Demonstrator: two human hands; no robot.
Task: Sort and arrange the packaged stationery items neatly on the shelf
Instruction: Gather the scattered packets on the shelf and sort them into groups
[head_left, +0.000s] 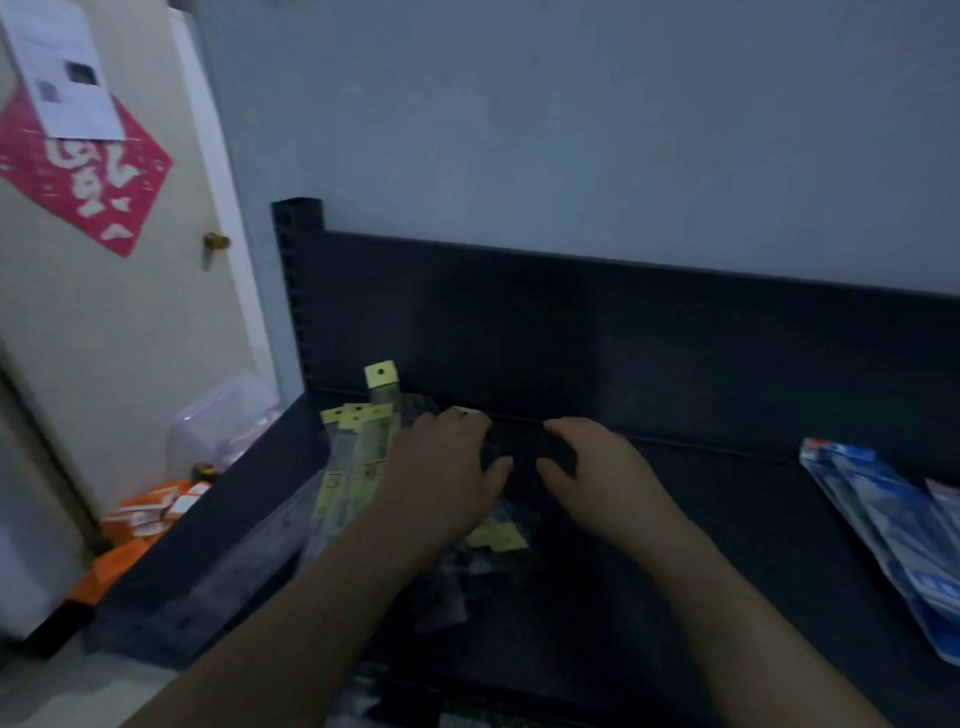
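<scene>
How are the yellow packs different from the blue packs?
The yellow packs are narrow with yellow tops; the blue packs are wider, blue and white. The yellow packs pile on the shelf at left, by the left hand; the blue packs lie far right, untouched. Both sit on that shelf.

Dark shelf — yellow-tagged packets left, blue packets right.

The flat metal shelf is matt black all over. On its left part lie clear plastic packets with pale yellow header cards; at its right edge are glossy blue-and-white packets. Beside the shelf sit orange-and-white cardboard boxes. The cream door bears a red diamond-shaped paper with white characters, a white printed sheet and a brass-coloured knob.
</scene>
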